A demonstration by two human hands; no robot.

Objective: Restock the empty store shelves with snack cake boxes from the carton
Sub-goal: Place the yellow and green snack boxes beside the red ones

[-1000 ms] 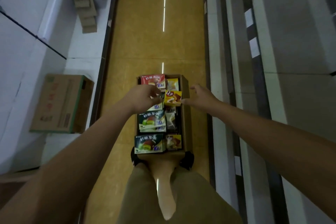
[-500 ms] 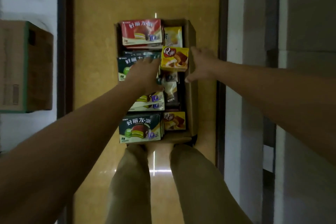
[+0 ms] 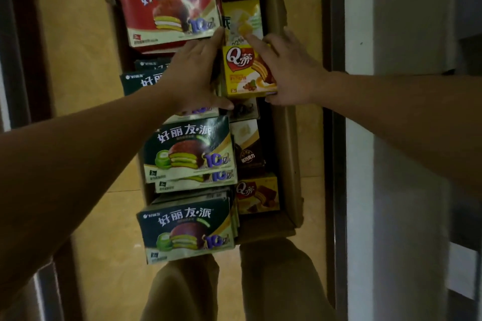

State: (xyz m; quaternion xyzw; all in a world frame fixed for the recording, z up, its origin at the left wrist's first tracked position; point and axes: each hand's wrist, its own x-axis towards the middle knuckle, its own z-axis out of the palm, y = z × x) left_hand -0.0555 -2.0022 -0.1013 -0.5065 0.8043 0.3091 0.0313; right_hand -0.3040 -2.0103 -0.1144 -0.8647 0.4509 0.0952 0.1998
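Two hands bracket one yellow snack cake box (image 3: 246, 73), which sits uppermost in the right-hand column of the carton (image 3: 288, 143), toward the carton's far end.

The left hand (image 3: 193, 73) lies flat against the box's left edge. Its fingers are straight and pressed together, pointing to the carton's far wall, and the thumb is spread out under the box's near-left corner. The right hand (image 3: 292, 70) covers the box's right edge. The index finger reaches across the far-right corner and the thumb hooks the near-right corner, so the box is pinched between them. Whether the remaining right fingers touch the box cannot be told.

Other contents of the carton:
- At the far end, a red box (image 3: 169, 13) fills the left column, with a pale yellow box (image 3: 243, 21) beside it, partly under the right index finger.
- In the left column nearer the person, a green box (image 3: 187, 148) rests on a stack of its kind.
- At the near end, a second green box (image 3: 185, 227) overhangs the near wall.
- In the right column, a dark brown box (image 3: 247, 148) comes first and then a lower yellow box (image 3: 257, 194), both nearer the person than the held one.

The carton stands on a tan floor (image 3: 78, 47). A pale shelf unit (image 3: 391, 138) runs along the carton's right side, and the person's trouser legs (image 3: 281, 281) are at its near end.
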